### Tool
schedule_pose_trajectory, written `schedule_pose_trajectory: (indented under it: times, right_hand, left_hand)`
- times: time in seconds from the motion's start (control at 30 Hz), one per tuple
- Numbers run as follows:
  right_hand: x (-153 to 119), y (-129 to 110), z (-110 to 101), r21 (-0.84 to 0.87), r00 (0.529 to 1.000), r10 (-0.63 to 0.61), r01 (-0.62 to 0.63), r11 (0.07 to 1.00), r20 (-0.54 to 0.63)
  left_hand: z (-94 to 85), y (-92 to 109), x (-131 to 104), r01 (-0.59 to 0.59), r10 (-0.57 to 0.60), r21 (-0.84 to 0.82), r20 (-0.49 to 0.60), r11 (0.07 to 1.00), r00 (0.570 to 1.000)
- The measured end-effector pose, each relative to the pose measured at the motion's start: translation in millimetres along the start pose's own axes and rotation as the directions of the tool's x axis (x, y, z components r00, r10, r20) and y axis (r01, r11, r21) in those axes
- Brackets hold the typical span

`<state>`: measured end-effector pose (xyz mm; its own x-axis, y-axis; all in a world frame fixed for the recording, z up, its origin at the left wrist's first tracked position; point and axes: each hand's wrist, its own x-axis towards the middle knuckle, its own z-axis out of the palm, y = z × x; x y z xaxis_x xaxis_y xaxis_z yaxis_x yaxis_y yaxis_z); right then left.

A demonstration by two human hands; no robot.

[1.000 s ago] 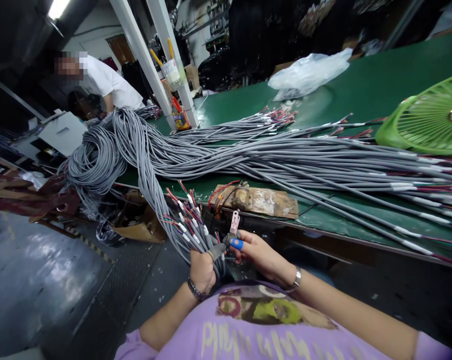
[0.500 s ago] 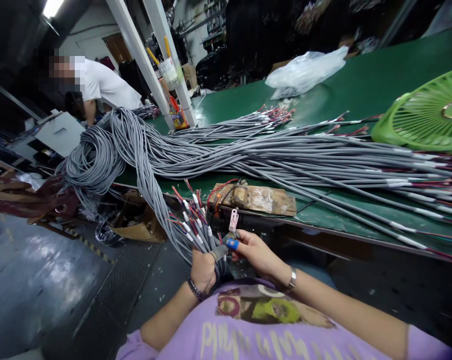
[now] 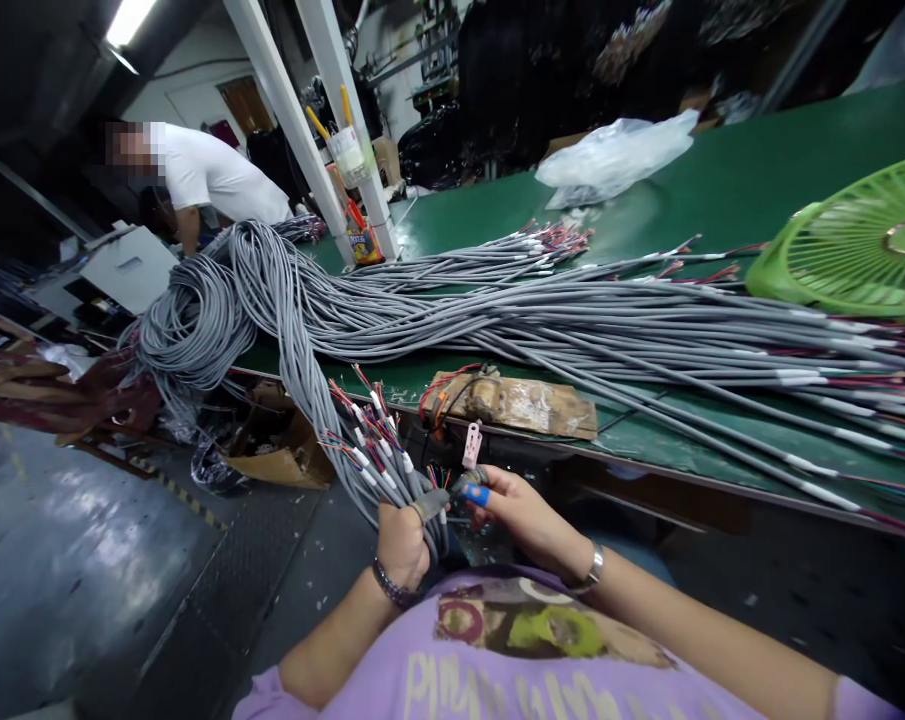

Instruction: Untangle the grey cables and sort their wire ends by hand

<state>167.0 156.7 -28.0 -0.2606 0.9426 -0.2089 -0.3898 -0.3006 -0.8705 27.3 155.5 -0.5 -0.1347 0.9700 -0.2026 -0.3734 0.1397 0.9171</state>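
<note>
My left hand (image 3: 403, 545) is wrapped round a bundle of grey cables (image 3: 298, 360), just below their stripped ends. Coloured wires and white sleeves (image 3: 369, 435) fan out above that fist. Grey tape covers the left thumb, which points to the right. Close by on the right, my right hand (image 3: 508, 505) has its fingertips pinched together, with blue tape on one digit and a greyish wrap on another. What lies in that pinch is too small to tell. A few thin coloured wires (image 3: 438, 476) show between the hands.
A green bench (image 3: 489, 205) carries long grey cables (image 3: 609, 325), a wooden board (image 3: 527, 402) with wiring, a plastic bag (image 3: 617, 155) and a green fan (image 3: 857, 240). A pink clip-like piece (image 3: 472, 446) is near the bench edge. A person in white (image 3: 223, 175) bends over at far left.
My hands have drawn slightly apart, and the thin coloured wires between them show more clearly. The left hand still grips the cable bundle. The whole view has shifted a little.
</note>
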Motion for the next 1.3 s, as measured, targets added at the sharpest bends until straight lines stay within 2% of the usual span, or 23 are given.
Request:
schedule_pose_trajectory:
  times: [0.13,0.2,0.27,0.33,0.4,0.47,0.53,0.67,0.73,0.83,0.93,1.0,1.07,1.2,1.3]
  right_hand:
    - [9.8,-0.1,-17.1,0.267,0.996,0.088,-0.08,0.96,-0.016]
    - [18.1,-3.1,-21.2,0.307,0.988,0.154,-0.141,0.941,-0.02]
    - [26.1,-6.7,-21.1,0.291,0.986,0.164,-0.16,0.943,0.011]
    - [32.0,-9.1,-18.5,0.246,0.997,0.081,-0.082,0.966,0.013]
    - [35.1,-9.3,-15.5,0.161,0.997,-0.051,0.06,0.985,-0.059]
    - [35.9,-8.1,-13.0,0.077,0.976,-0.162,0.175,0.982,-0.149]
    - [35.5,-7.6,-11.0,0.086,0.972,-0.177,0.192,0.978,-0.155]
    - [34.4,-11.5,-9.1,0.227,0.998,-0.07,0.07,0.971,-0.005]
    - [34.5,-13.2,-9.7,0.15,0.992,-0.116,0.123,0.981,-0.055]
    - [35.7,-11.7,-10.7,0.001,0.956,-0.233,0.237,0.972,-0.18]
    - [38.2,-7.8,-9.1,0.172,0.983,-0.144,0.163,0.972,-0.114]
    - [40.2,-6.1,-6.8,0.333,0.996,-0.067,0.08,0.939,-0.05]
    - [42.3,-5.4,-4.4,0.43,0.998,-0.046,0.062,0.901,-0.048]
    - [45.6,-4.3,-2.1,0.501,0.995,-0.047,0.088,0.861,-0.094]
    - [45.2,-2.6,-2.2,0.506,0.996,-0.039,0.074,0.859,-0.081]
  left_hand:
    - [-3.6,0.6,1.7,0.021,-0.021,0.026,0.002,0.999,1.0]
    - [-1.5,2.0,2.2,0.034,-0.035,0.028,0.014,0.999,0.999]
    - [2.6,3.8,2.9,0.045,-0.045,0.029,0.024,0.999,0.999]
    - [7.0,5.0,4.3,0.057,-0.059,0.035,0.038,0.998,0.998]
    - [10.2,5.4,6.6,0.063,-0.065,0.048,0.052,0.997,0.997]
    - [12.1,5.4,9.1,0.056,-0.059,0.061,0.059,0.997,0.996]
    - [13.2,5.7,10.9,0.052,-0.055,0.064,0.062,0.997,0.997]
    - [14.3,6.8,11.2,0.069,-0.073,0.046,0.09,0.997,0.993]
    - [14.3,7.0,10.8,0.079,-0.082,0.034,0.096,0.996,0.992]
    - [14.5,6.5,11.5,0.081,-0.084,0.038,0.096,0.996,0.992]
    - [15.7,5.4,12.7,0.089,-0.094,0.053,0.103,0.995,0.99]
    - [16.6,4.4,13.0,0.096,-0.102,0.061,0.105,0.993,0.989]
    - [17.4,3.2,12.8,0.096,-0.105,0.077,0.111,0.992,0.988]
    - [18.9,0.7,12.5,0.077,-0.088,0.107,0.11,0.991,0.99]
    - [18.7,-0.5,12.1,0.063,-0.076,0.116,0.108,0.991,0.991]
